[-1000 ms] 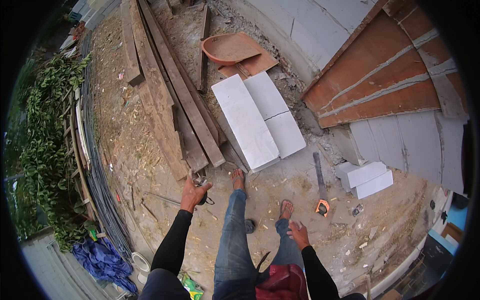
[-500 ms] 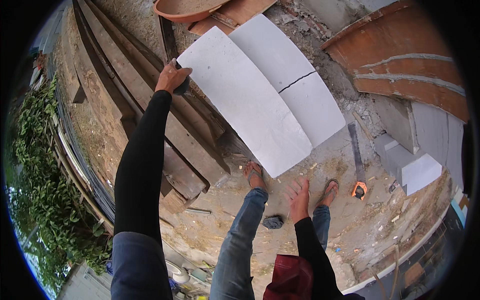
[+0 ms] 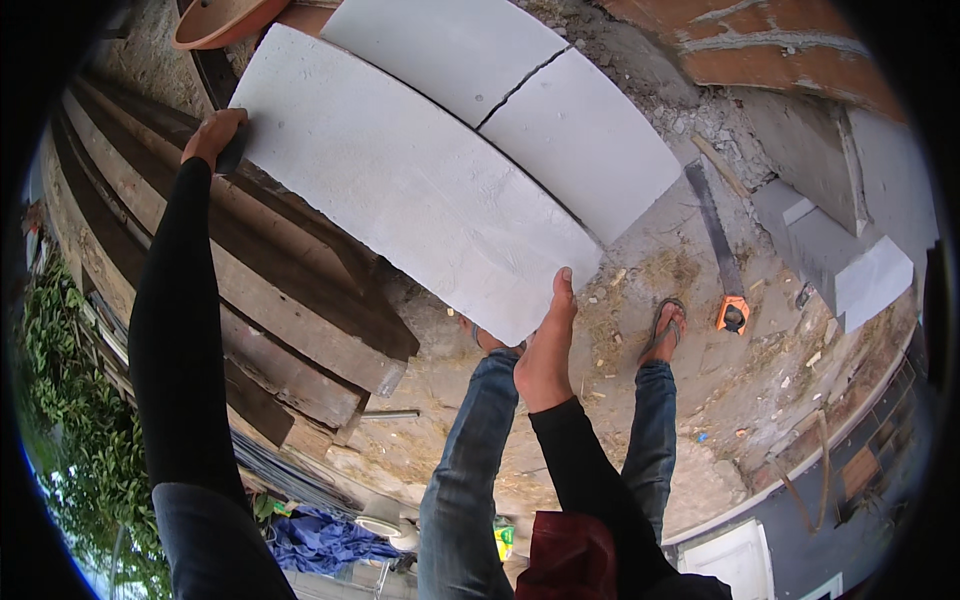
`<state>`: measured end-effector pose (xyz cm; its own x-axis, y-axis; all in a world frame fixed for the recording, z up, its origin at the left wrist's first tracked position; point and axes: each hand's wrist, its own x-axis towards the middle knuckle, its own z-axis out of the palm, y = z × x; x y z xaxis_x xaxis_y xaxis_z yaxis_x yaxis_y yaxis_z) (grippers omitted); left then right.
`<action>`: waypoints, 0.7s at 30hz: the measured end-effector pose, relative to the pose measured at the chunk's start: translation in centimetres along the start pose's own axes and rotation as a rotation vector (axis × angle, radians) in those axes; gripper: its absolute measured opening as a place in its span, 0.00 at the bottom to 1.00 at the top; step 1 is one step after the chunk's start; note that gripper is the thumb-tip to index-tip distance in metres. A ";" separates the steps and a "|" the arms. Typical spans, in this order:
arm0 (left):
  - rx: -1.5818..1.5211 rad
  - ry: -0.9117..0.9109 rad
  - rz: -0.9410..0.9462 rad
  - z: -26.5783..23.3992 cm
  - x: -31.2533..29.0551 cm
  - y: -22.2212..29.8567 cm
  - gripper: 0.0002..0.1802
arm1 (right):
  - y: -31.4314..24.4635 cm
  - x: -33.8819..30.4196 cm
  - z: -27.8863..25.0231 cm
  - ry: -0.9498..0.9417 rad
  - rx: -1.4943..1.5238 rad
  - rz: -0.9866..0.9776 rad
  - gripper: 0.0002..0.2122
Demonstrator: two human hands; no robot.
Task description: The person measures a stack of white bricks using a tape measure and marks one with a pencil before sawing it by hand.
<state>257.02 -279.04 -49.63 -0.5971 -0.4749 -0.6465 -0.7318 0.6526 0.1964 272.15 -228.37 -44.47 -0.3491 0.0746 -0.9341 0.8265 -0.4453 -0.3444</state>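
A long white block (image 3: 420, 190), possibly lightweight concrete, lies slanted between my two hands. My left hand (image 3: 215, 138) is closed at its far left end, with a dark pad-like thing (image 3: 235, 150) between the palm and the block. My right hand (image 3: 548, 350) is at the near right end, its thumb up along the block's edge and its other fingers hidden below. Behind the held block lies a second white slab (image 3: 590, 140), with a dark crack or joint across it.
Stacked old wooden beams (image 3: 270, 290) lie at the left. On the ground at the right is a handsaw (image 3: 715, 225) with an orange handle. Grey-white block pieces (image 3: 870, 285) stand by the wall, and an orange basin (image 3: 225, 22) sits at the far left.
My right hand has risen from the open space near my feet to the block's near end. The view has shifted, and the held block now appears closer and turned flatter.
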 end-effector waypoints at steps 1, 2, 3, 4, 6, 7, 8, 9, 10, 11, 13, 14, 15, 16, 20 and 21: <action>0.087 0.028 0.116 -0.1 0.6 -0.8 0.20 | -0.1 0.2 -0.2 0.016 -0.004 0.011 0.55; -0.031 0.015 0.000 0.3 0.5 -0.9 0.20 | -0.3 0.2 -0.3 0.019 -0.007 0.007 0.55; -0.147 0.002 -0.118 0.8 0.3 -0.8 0.19 | -0.6 0.2 -0.3 0.022 -0.010 0.002 0.56; -0.159 0.000 -0.146 0.7 0.1 -0.7 0.18 | -1.4 -0.3 0.4 0.005 -0.032 -0.033 0.55; -0.177 -0.004 -0.215 0.3 -1.0 -0.5 0.17 | -5.6 -1.9 1.9 -0.117 -0.083 -0.103 0.50; -0.189 -0.032 -0.287 1.2 -2.1 0.9 0.15 | -6.8 -0.4 0.7 -0.091 -0.150 -0.187 0.48; -0.201 -0.064 -0.360 2.6 -3.5 3.0 0.14 | -8.1 1.1 -0.5 -0.059 -0.220 -0.269 0.45; -0.209 -0.076 -0.433 2.7 -4.3 4.2 0.13 | -10.0 1.9 -0.3 -0.042 -0.268 -0.270 0.48; -0.149 -0.036 -0.314 1.2 -4.3 0.4 0.12 | -12.0 2.2 0.9 -0.068 -0.294 -0.254 0.50; -0.081 0.002 -0.192 -0.6 -4.1 -3.3 0.11 | -13.8 3.5 1.5 -0.196 -0.317 -0.286 0.54; -0.313 -0.109 -0.388 4.7 -7.3 0.8 0.11 | -19.1 6.2 0.5 -0.046 -0.507 -0.387 0.50; -0.418 -0.152 -0.474 7.1 -9.9 4.1 0.12 | -22.1 7.1 -0.2 0.021 -0.611 -0.386 0.53; -0.486 -0.154 -0.578 8.5 -13.0 6.0 0.13 | -23.1 9.8 -0.6 0.058 -0.702 -0.342 0.55; -0.562 -0.171 -0.592 9.5 -15.6 7.1 0.13 | -25.0 11.6 -1.1 0.087 -0.816 -0.416 0.54; -0.778 -0.257 -0.652 15.4 -26.2 6.6 0.15 | -28.3 15.7 -1.5 0.064 -1.095 -0.584 0.51; -0.810 -0.299 -0.661 17.4 -28.9 8.0 0.16 | -29.5 16.5 -1.5 0.062 -1.148 -0.620 0.50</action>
<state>274.11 -249.83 -42.21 0.0179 -0.3549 -0.9347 -0.9438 -0.3146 0.1013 242.72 -212.65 -49.83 -0.8104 0.0454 -0.5842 0.4503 0.6862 -0.5712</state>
